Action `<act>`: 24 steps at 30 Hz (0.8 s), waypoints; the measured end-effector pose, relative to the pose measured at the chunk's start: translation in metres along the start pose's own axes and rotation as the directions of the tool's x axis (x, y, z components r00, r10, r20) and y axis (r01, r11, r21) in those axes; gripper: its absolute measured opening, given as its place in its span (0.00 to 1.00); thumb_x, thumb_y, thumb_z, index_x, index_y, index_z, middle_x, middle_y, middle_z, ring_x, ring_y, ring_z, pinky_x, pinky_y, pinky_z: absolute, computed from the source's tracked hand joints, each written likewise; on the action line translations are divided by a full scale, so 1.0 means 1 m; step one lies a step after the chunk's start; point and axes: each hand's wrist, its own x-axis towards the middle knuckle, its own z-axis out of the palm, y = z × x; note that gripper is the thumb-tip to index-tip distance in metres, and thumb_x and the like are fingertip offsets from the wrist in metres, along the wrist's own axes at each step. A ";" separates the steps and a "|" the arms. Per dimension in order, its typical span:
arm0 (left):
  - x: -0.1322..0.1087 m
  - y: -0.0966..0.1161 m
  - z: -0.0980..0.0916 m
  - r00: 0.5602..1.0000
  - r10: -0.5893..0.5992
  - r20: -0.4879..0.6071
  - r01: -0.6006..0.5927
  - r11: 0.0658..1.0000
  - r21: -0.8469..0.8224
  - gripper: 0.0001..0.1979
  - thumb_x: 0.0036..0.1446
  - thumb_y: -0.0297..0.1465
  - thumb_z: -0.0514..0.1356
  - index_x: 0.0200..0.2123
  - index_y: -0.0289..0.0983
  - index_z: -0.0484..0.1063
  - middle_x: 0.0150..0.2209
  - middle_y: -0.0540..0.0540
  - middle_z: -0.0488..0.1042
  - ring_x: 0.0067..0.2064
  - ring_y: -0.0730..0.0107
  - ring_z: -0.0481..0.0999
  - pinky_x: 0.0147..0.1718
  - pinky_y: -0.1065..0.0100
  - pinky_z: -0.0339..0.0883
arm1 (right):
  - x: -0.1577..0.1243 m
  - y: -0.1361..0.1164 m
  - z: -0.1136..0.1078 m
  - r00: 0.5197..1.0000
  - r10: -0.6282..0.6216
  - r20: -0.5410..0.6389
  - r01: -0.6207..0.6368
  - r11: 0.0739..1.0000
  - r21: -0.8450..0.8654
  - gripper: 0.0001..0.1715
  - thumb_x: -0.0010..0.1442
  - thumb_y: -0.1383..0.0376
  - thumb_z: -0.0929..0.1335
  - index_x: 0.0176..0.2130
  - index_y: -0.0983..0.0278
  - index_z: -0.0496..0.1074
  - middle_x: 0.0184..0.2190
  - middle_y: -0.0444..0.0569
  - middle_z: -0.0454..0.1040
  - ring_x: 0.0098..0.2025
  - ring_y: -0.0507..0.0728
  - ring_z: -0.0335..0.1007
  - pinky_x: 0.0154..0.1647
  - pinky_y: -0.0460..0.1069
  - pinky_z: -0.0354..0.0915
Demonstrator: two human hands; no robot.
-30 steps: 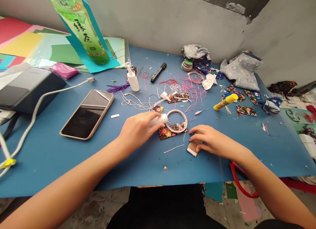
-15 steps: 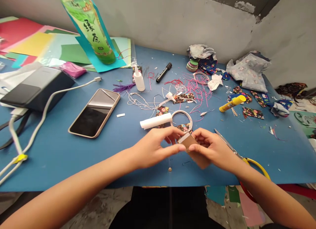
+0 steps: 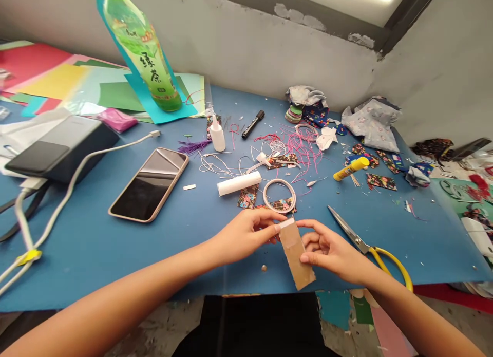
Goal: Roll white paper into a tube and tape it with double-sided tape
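Note:
Between my two hands is a narrow brown cardboard strip (image 3: pixel 296 257) with a white band across its top end, tilted above the table's near edge. My left hand (image 3: pixel 246 233) pinches the white-banded top corner between thumb and fingers. On the strip's right edge, my right hand (image 3: pixel 331 251) grips with the thumb in front and the fingers partly behind. Just beyond the hands lie a roll of tape (image 3: pixel 265 196) seen as a pale ring and a white roll (image 3: pixel 239 183). Scissors with yellow handles (image 3: pixel 362 244) rest beside my right hand.
A phone (image 3: pixel 150 185), a power bank (image 3: pixel 57 146) with a white cable and a green tea bottle (image 3: pixel 150 59) are at the left. Behind the hands are a white glue bottle (image 3: pixel 217 136), a black marker (image 3: pixel 253 125), tangled cords (image 3: pixel 300 141) and a yellow glue stick (image 3: pixel 350 169).
The cardboard strip has turned more upright, its broad face now toward me. My right hand has shifted lower along its edge; my left hand stays at the top. The camera view has tilted slightly.

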 end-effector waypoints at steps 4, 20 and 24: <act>0.001 -0.008 0.006 0.997 -0.081 -0.008 0.082 0.996 0.032 0.18 0.58 0.36 0.56 0.49 0.33 0.68 0.32 0.45 0.76 0.33 0.67 0.76 0.32 0.67 0.70 | -0.011 0.010 -0.022 0.963 -0.107 -0.248 0.000 0.919 -0.394 0.22 0.60 0.56 0.67 0.52 0.61 0.65 0.39 0.50 0.75 0.41 0.56 0.73 0.42 0.53 0.71; -0.003 0.003 -0.001 0.999 0.032 -0.025 -0.029 0.992 0.119 0.16 0.58 0.38 0.57 0.48 0.36 0.69 0.35 0.45 0.77 0.34 0.69 0.75 0.31 0.69 0.69 | 0.016 -0.023 -0.022 0.807 -0.554 -0.206 0.128 0.504 -0.854 0.10 0.64 0.61 0.63 0.40 0.61 0.73 0.37 0.50 0.78 0.39 0.58 0.75 0.40 0.53 0.71; -0.009 0.008 0.004 0.994 0.109 0.016 -0.107 0.992 -0.065 0.15 0.57 0.42 0.59 0.36 0.34 0.70 0.28 0.49 0.72 0.27 0.74 0.71 0.26 0.72 0.68 | 0.014 -0.035 0.015 0.805 -0.543 -0.240 0.318 0.735 -0.599 0.09 0.61 0.60 0.66 0.40 0.61 0.72 0.34 0.47 0.78 0.34 0.54 0.75 0.36 0.49 0.72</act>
